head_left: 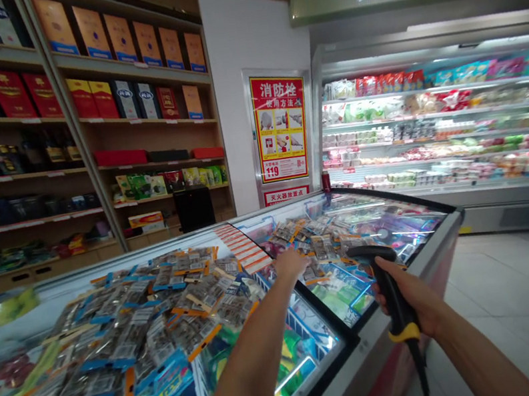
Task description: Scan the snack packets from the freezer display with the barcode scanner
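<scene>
The right hand (413, 295) is closed around the handle of a black and yellow scanner (396, 301), its fingers wrapped about the grip and the thumb near the top. The scanner is held upright over the front edge of the freezer (365, 345), its head pointing left toward the packets, and its cord (422, 378) hangs down below.

The left hand (292, 264) reaches across the freezer to the near edge of the right-hand pile of small packets (320, 246), beside the black bar (327, 316) that divides the top. Its fingers are blurred and turned away, so I cannot tell how far open they are or whether they pinch a packet. A red-and-white striped strip (245, 248) lies just beside that hand, and a larger pile of packets (136, 314) spreads to its left.
</scene>
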